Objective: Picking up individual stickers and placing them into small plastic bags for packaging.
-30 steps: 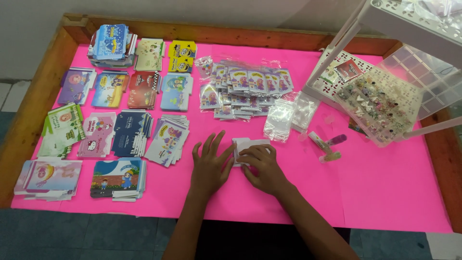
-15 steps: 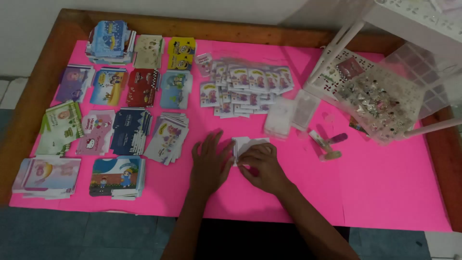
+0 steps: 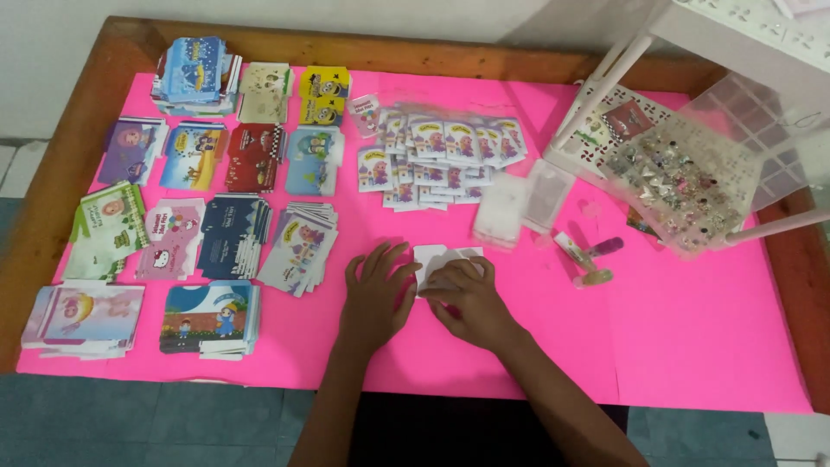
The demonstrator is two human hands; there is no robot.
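Two hands [image 3: 424, 294] press white paper [image 3: 437, 258] on pink sheet [image 3: 692, 329]

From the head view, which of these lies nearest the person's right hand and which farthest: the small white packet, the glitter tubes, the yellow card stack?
1. Small white packet: under the right hand, touching it.
2. Glitter tubes: to the right on the pink sheet.
3. Yellow card stack: far top, left of centre.

We list card packs [image 3: 197, 83] stacked in rows at left, small clear packets [image 3: 443, 149] overlapping at centre, two clear bags [image 3: 522, 201] just right of them.
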